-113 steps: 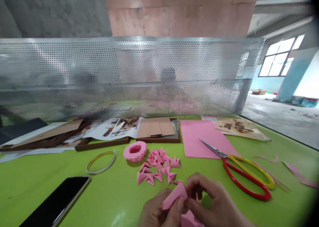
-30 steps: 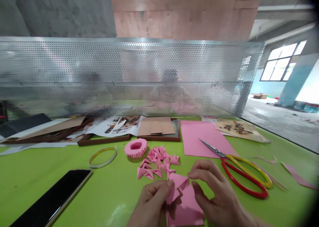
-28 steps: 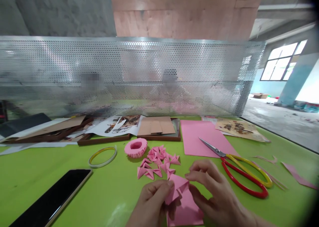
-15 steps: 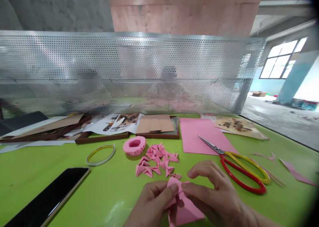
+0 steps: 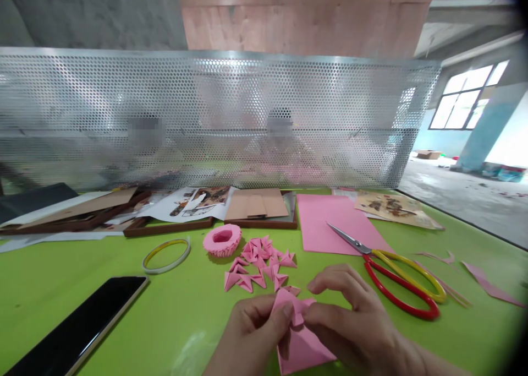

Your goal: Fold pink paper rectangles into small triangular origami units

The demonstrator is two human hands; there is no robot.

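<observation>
My left hand (image 5: pixel 258 332) pinches a small folded piece of pink paper (image 5: pixel 284 299) between thumb and fingers. From the other side my right hand (image 5: pixel 357 315) grips the same piece with thumb and index finger, its other fingers curled above. Beneath both hands lies more pink paper (image 5: pixel 307 351), partly covered by my fingers. Just beyond is a loose pile of folded pink paper triangles (image 5: pixel 259 263). A ring built of pink folded pieces (image 5: pixel 223 240) sits behind the pile to the left.
Scissors (image 5: pixel 363 248) with red and yellow handles rest partly on a pink sheet (image 5: pixel 325 222). Paper scraps (image 5: pixel 490 285) lie at right. A tape roll (image 5: pixel 167 256) and a phone (image 5: pixel 82 326) are at left. Frames (image 5: pixel 169 228) and a perforated metal screen (image 5: pixel 231 117) stand behind.
The fold between my fingers has turned slightly, and a small pink flap now shows by my right fingertips. Both hands stay in nearly the same place.
</observation>
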